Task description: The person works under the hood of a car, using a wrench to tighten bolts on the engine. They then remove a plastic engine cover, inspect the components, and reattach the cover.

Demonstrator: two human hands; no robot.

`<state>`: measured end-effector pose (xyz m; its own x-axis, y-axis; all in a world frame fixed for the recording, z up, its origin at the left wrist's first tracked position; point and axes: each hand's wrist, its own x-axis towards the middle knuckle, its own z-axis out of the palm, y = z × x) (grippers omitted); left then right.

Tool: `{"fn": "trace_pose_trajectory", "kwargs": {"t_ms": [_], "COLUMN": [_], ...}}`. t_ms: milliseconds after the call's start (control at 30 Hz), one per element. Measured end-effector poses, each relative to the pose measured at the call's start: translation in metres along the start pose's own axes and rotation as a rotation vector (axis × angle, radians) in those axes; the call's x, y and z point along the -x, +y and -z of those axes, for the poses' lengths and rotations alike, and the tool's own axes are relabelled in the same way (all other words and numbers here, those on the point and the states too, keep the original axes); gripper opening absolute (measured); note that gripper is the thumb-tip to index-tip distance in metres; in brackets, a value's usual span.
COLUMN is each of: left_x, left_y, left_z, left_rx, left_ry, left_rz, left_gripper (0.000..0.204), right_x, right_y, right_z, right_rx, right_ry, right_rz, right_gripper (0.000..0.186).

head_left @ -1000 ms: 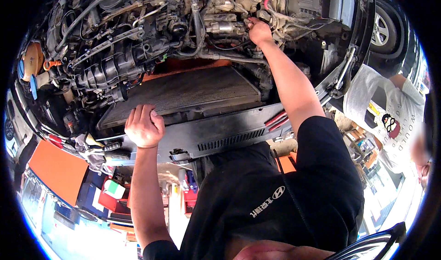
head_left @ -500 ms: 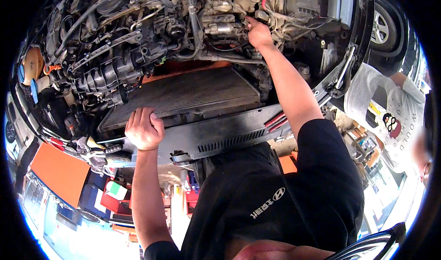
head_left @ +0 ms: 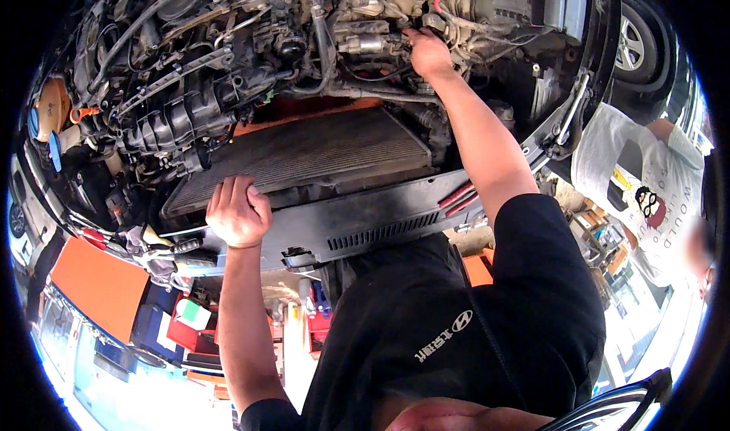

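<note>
Right hand (head_left: 431, 55): fingertips are set among the parts of the engine (head_left: 182, 123), just beside a metal cylinder (head_left: 370, 43); whether they grip anything cannot be told. Left hand (head_left: 239, 213): loosely curled at the front panel (head_left: 365, 214), grip likewise undetermined. Against one second ago, both hands keep position; work stays at the same spot. A radiator (head_left: 319, 149) lies beyond the panel. Far right: a bystander (head_left: 639, 180) in a printed shirt, near a wheel (head_left: 631, 47).

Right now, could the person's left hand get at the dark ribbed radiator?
Probably yes: the left hand is beside the near edge of the radiator, and nothing visible blocks the short way between them.
</note>
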<state>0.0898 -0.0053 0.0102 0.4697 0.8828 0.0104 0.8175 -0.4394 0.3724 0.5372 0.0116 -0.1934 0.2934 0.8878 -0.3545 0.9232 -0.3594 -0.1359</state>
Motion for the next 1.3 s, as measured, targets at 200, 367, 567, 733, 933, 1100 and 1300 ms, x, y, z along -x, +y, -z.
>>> {"fn": "trace_pose_trajectory", "kwargs": {"t_ms": [200, 367, 567, 733, 933, 1100, 1300], "left_x": [-0.001, 0.002, 0.0, 0.001, 0.004, 0.004, 0.008], "left_y": [-0.001, -0.001, 0.0, 0.001, -0.004, 0.002, -0.002], "left_z": [-0.001, 0.001, -0.003, -0.003, -0.008, -0.006, -0.007], "left_rx": [-0.005, -0.022, -0.005, -0.032, -0.037, -0.053, -0.056], "left_ry": [-0.003, -0.009, -0.001, -0.012, 0.013, 0.007, 0.009], "left_rz": [-0.009, 0.004, -0.011, -0.032, -0.071, -0.053, -0.038], "left_gripper": [0.019, 0.019, 0.018, 0.019, 0.022, 0.024, 0.024], "right_x": [-0.005, -0.005, -0.008, -0.008, -0.026, -0.038, -0.035], "right_y": [0.009, 0.003, 0.028, 0.021, 0.025, 0.035, 0.03], "right_z": [0.0, 0.002, -0.015, -0.007, -0.021, -0.038, -0.033], "right_rx": [-0.065, -0.265, -0.587, -0.565, -0.522, -0.634, -0.592], "right_ry": [-0.049, -0.119, -0.128, -0.114, -0.046, -0.083, -0.132], "right_rz": [0.026, -0.07, -0.03, 0.057, 0.214, 0.152, 0.006], "right_gripper": [0.053, 0.046, 0.038, 0.034, 0.033, 0.039, 0.037]}}
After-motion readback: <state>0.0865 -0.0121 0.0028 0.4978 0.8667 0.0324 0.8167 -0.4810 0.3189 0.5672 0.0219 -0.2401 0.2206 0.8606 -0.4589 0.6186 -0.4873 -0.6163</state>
